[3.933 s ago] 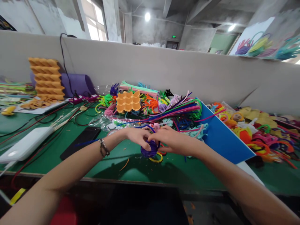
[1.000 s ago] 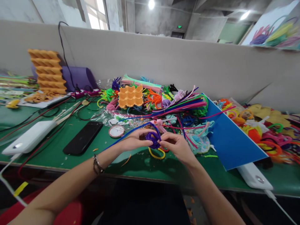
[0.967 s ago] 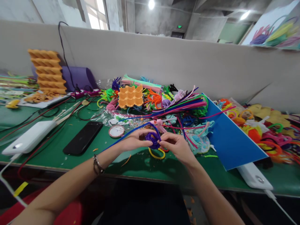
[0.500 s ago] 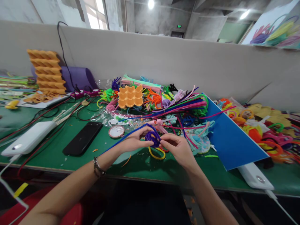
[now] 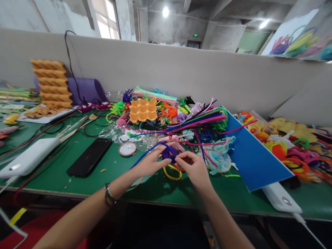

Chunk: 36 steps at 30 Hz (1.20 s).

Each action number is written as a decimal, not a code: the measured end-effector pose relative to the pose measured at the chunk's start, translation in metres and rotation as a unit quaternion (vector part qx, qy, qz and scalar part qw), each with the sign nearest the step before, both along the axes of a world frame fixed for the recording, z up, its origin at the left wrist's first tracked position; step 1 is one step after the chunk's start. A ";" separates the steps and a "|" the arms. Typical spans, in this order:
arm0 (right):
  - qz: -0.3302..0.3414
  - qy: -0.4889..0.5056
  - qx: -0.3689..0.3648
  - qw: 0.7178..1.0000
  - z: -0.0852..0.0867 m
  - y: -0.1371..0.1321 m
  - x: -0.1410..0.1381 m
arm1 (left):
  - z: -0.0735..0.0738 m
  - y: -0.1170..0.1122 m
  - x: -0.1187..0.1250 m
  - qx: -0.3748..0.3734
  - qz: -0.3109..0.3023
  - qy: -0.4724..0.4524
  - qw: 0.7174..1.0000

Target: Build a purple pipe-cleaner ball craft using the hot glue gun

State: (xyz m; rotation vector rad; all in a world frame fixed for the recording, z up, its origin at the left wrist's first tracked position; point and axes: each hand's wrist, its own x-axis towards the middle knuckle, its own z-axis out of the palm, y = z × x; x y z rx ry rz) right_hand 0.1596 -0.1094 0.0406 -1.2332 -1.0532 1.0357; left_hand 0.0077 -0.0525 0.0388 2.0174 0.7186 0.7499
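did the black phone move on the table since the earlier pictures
No. The black phone lies at the same angle between the white power bank and the round pink-rimmed disc, as it did a second ago; only the camera has shifted.

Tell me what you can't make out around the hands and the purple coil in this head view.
- Purple pipe-cleaner coil: its near side is hidden by the fingers of the left hand and right hand.
- Yellow ring: partly covered by the hands.
- Black phone: screen is dark.
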 end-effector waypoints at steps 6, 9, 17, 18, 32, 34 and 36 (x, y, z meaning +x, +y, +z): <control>-0.035 -0.009 0.002 0.999 -0.006 -0.001 -0.002 | -0.006 -0.002 0.003 0.064 0.018 0.013 0.998; -0.048 -0.010 0.002 0.999 -0.010 0.001 -0.002 | -0.004 -0.002 0.004 0.060 0.044 0.026 0.997; -0.048 0.045 0.000 0.998 -0.015 0.002 -0.009 | -0.006 0.001 0.002 0.124 0.030 0.044 0.991; -0.052 0.053 -0.005 0.997 -0.014 0.002 -0.011 | -0.008 0.002 0.002 0.130 0.038 0.047 0.990; -0.078 0.078 -0.023 0.994 -0.014 0.002 -0.020 | -0.014 0.002 0.000 0.272 0.023 0.112 0.955; -0.064 0.072 -0.026 0.995 -0.016 0.001 -0.020 | -0.013 0.002 0.000 0.293 0.017 0.126 0.948; -0.050 0.067 -0.025 0.996 -0.016 0.001 -0.020 | -0.012 0.002 0.000 0.316 0.010 0.143 0.938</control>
